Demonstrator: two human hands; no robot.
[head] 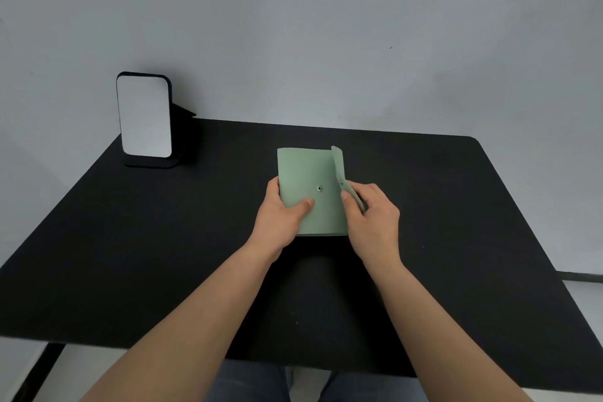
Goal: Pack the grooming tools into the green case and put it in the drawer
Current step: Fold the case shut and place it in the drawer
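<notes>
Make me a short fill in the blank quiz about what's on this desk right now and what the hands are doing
1. Both hands hold a case whose colour is ____.
2. The left hand presses its ____ on the case front, below the metal snap.
3. The right hand pinches the case's ____.
4. The mirror stands at the table's far ____ corner.

Missing words: green; thumb; flap; left

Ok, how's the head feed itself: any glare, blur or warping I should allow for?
Head view: soft even light, no glare on the green case; mirror reflects flat white; table edges bow from the wide lens; both hands, left hand and right hand, look sharp.
</notes>
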